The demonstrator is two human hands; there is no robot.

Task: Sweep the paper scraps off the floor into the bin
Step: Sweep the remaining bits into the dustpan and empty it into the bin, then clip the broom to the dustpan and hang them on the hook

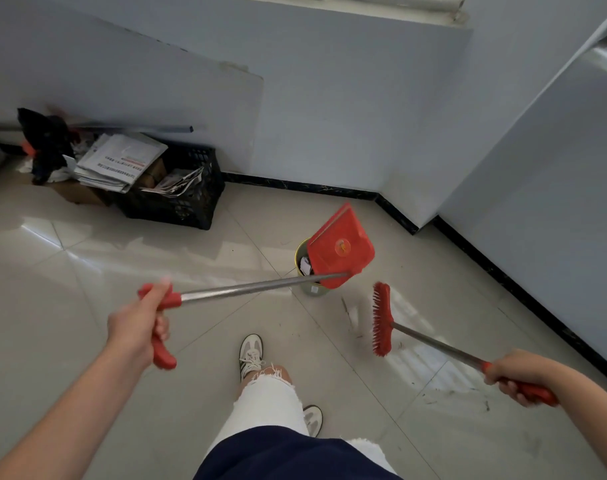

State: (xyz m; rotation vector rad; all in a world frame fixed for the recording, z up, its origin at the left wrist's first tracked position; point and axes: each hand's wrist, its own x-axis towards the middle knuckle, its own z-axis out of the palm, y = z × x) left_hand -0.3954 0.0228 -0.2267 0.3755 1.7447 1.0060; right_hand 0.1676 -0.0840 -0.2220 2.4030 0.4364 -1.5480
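My left hand grips the red handle of a long metal-shafted dustpan. The red dustpan is tipped up over a small yellow-green bin that stands on the tiled floor. White paper scraps show inside the bin. My right hand holds the red grip of a broom. The red broom head hovers low over the floor to the right of the bin, bristles facing left. Small dark specks of debris lie on the tiles near the broom.
A black plastic crate stuffed with newspapers stands against the back wall on the left, with dark clutter beside it. A wall corner juts out behind the bin. My legs and white shoes stand at the bottom centre.
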